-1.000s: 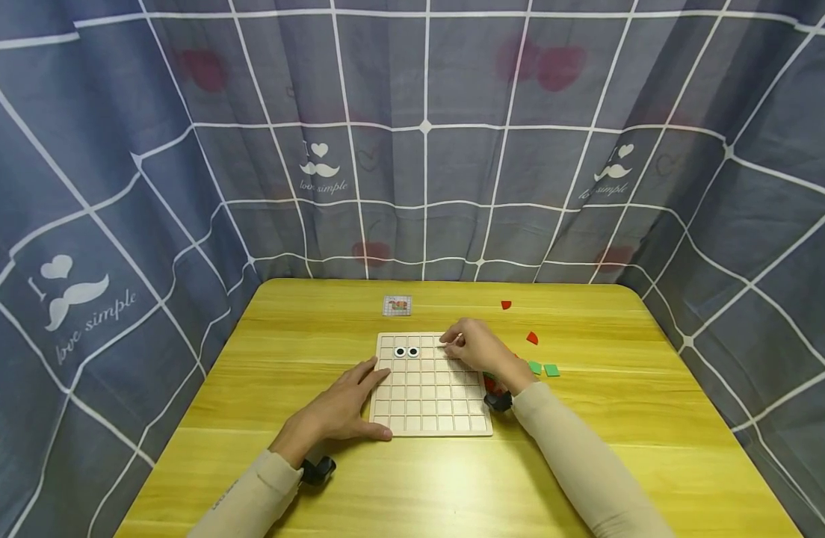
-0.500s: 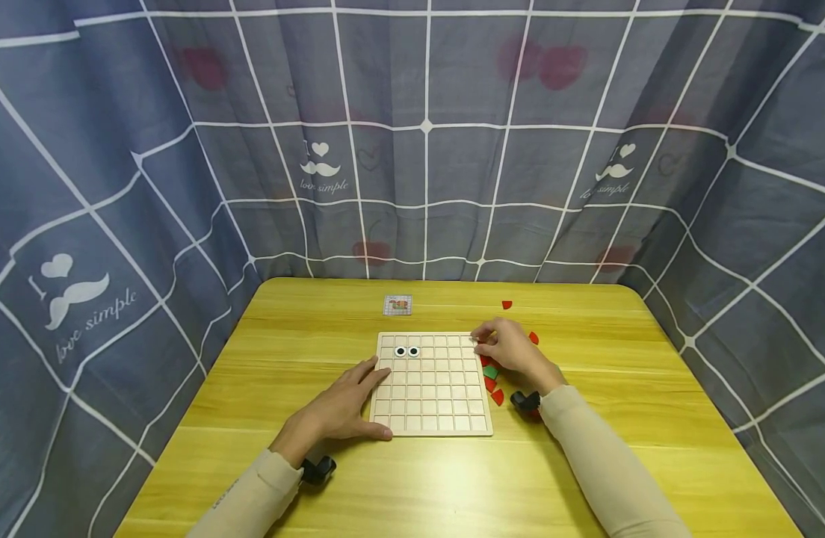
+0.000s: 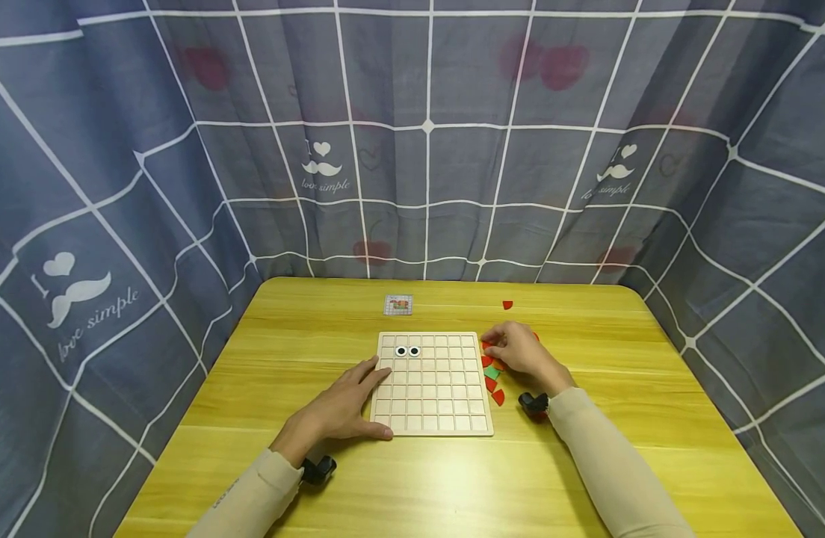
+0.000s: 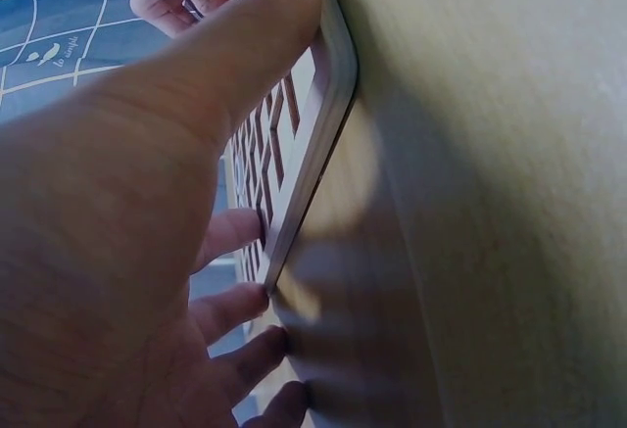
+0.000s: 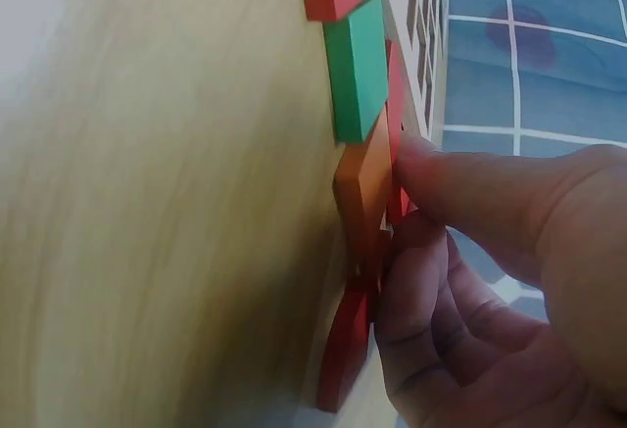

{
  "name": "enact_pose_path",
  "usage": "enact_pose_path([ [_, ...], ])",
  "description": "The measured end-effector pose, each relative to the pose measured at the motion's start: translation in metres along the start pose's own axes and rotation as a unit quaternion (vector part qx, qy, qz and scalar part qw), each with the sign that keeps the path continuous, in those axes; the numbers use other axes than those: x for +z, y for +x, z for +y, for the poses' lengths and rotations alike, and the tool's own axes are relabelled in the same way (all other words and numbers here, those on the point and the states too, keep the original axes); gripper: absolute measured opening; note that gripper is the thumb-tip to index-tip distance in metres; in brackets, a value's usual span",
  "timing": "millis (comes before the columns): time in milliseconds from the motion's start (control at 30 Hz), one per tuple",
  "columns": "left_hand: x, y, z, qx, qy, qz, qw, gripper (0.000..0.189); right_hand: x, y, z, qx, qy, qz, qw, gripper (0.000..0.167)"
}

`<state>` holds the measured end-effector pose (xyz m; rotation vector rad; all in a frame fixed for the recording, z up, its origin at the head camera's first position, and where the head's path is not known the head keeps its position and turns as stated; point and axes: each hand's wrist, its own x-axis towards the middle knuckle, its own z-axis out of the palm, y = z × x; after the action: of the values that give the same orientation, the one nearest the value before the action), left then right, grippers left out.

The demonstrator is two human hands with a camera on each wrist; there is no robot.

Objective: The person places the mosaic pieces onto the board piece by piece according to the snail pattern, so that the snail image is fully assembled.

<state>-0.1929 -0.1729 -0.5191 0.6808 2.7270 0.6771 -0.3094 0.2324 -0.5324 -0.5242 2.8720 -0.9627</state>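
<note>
Head view first: we've got the gridded wooden board (image 3: pixel 434 403) lying flat mid-desk (image 3: pixel 439 486), edges well inside the desk's own. Our left hand (image 3: pixel 348 403) rests along its left edge, fingers spread, thumb by the near corner. Two eye pieces (image 3: pixel 408 351) sit near the far-left corner, and a picture card (image 3: pixel 398 305) lies beyond the far edge. Wide stretch of desk on our side, so lots of elbow room. The right hand (image 3: pixel 520 349) curls over a loose heap of colored pieces (image 3: pixel 492 372) just beside the right edge.

Left wrist: one finger laps over the board's rim, another touches it, and two sit off it.

Right wrist: tight quarters! Thumb and curled fingers are at a red piece (image 5: pixel 396 85) alongside the rim; we can't tell if they're pinching it. A green piece (image 5: pixel 356 71) and an orange piece (image 5: pixel 362 193) crowd in close.
</note>
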Motion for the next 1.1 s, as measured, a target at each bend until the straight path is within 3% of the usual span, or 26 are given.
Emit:
enact_pose_path([
  [733, -0.002, -0.0006, 0.002, -0.009, 0.004, -0.005, 0.9999, 0.12, -0.0053, -0.0039, 0.0055, -0.011, 0.03, 0.019, 0.9993, 0.012],
  [1100, -0.0017, 0.0003, 0.0037, -0.005, 0.005, -0.005, 1.0, 0.12, -0.003, -0.0044, 0.0043, 0.004, 0.053, 0.031, 0.9981, 0.008],
])
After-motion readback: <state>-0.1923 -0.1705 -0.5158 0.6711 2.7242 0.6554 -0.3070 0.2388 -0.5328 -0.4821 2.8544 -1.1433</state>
